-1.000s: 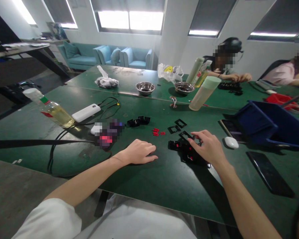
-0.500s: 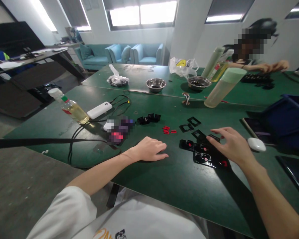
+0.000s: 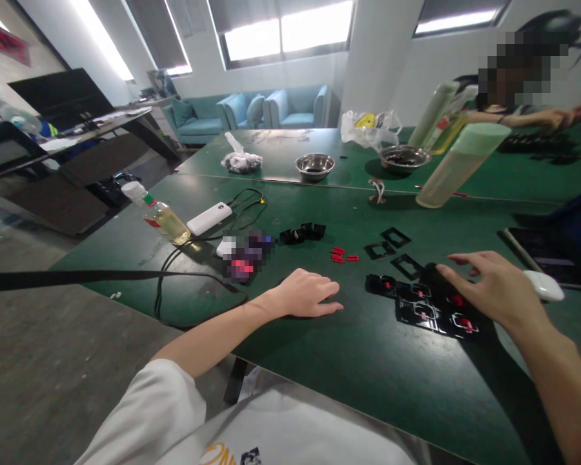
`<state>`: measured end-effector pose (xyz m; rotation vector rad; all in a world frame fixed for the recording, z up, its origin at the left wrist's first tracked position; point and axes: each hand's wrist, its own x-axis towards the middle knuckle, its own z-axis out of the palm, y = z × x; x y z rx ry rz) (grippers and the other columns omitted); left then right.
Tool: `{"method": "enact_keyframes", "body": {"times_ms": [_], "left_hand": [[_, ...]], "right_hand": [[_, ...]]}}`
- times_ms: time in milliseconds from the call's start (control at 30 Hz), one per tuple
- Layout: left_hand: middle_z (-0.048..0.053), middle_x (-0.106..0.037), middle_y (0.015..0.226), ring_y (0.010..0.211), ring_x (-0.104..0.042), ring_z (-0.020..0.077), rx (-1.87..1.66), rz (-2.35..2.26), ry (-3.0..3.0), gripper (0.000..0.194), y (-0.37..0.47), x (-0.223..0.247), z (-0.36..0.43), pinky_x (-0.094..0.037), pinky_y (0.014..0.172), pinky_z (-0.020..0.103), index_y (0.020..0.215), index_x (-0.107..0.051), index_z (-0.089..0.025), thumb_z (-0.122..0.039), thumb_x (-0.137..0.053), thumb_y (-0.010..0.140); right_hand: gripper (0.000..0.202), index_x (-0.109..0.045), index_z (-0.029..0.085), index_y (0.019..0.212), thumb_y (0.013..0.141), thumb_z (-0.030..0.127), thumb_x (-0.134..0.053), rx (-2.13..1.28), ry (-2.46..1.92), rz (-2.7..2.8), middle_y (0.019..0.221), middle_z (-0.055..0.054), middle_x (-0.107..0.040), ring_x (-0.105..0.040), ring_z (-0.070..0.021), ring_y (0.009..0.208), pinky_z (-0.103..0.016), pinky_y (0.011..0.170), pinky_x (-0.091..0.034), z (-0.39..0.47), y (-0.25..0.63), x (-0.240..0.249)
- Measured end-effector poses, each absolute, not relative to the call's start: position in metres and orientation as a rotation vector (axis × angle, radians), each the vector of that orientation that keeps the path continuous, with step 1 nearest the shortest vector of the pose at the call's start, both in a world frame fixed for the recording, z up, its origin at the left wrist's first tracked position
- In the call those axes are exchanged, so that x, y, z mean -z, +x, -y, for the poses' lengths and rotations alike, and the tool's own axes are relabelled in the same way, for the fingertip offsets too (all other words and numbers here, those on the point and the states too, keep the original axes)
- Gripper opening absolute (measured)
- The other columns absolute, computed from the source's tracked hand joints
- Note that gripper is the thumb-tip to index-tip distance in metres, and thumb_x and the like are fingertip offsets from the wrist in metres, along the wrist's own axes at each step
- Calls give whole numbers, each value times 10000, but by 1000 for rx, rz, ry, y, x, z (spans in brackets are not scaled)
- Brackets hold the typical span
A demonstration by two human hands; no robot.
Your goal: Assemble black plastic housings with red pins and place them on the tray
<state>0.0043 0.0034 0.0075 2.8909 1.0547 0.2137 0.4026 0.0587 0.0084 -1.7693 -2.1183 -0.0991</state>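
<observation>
Frame (image 3: 398, 265) prob. let go: R hand (image 3: 494, 284) was moved right, fingers open; black pcs (image 3: 423, 314) bared, mid-right of view. L hand (image 3: 307, 294) rested, fingers apart.

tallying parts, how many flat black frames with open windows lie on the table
3 in view: a left frame nearest the red pieces, a far frame to its right, and a near frame closest to the right hand. Others may be hidden by that hand.

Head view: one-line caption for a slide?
Left hand on a green table, right hand near glossy black parts, small red pieces beyond.
</observation>
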Motion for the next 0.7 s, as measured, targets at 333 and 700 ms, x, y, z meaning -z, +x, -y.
{"method": "enact_keyframes", "body": {"times_ms": [333, 700], "left_hand": [[21, -740, 899, 845, -718, 193, -214, -1055, 2894, 390, 4, -8, -3, -361, 634, 296, 967, -632, -203, -561, -535, 1085], [16, -728, 889, 843, -713, 184, -191, -1058, 2879, 386, 4, -8, -2, -389, 661, 291, 953, -614, -205, -556, -525, 1087]], "right_hand": [[515, -777, 198, 1015, 882, 631, -532, 38, -1823, 2087, 1020, -136, -715, -652, -272, 735, -424, 698, -510, -58, 408, -6], [342, -763, 197, 956, 909, 486, -585, -43, -1911, 2109, 989, -129, -700, -602, -250, 771, -393, 732, -452, -50, 401, -16]]}}
